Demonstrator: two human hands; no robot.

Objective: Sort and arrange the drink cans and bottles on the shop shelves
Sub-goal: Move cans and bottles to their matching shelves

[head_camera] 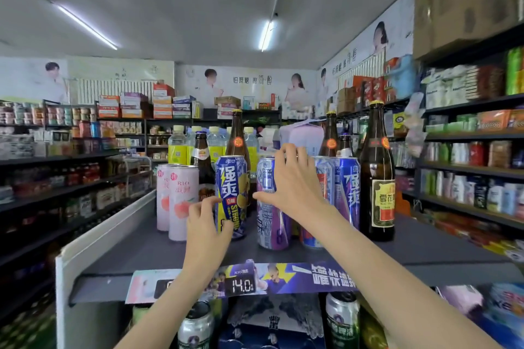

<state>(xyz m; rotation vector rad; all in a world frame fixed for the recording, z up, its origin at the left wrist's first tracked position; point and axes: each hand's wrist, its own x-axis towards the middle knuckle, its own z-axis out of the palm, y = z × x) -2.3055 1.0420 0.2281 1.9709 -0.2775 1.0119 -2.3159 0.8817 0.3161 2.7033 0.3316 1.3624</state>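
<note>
head | grey shelf top (425, 252) | cans, bottles upright | shop aisles around

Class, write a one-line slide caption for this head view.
Left hand grips a blue-and-yellow can; right hand reaches over a purple can on the shelf.

cans (231, 195) front on shelf (136, 249); bottles (378, 176) behind and right
</note>
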